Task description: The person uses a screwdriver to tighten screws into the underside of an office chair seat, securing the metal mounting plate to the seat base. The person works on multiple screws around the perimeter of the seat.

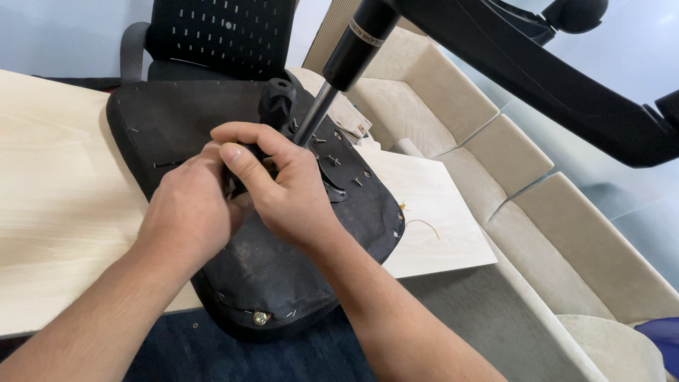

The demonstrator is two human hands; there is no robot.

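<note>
A pale wooden table point(56, 198) fills the left side. On it lies an upside-down chair seat point(283, 276), black underside up, its near edge hanging over the table at six o'clock. The left hand point(187, 212) sits at the middle of the seat, fingers curled tight, though what they pinch is hidden. Touching it at three o'clock, the right hand point(283, 187) is closed around a dark part of the seat mechanism point(332, 173). At twelve o'clock from the hands stands a black knob point(276, 99), and beside it the gas cylinder point(339, 71) rises toward one o'clock. An office chair point(212, 35) stands behind the table. A beige sofa point(537, 212) runs along the right.
</note>
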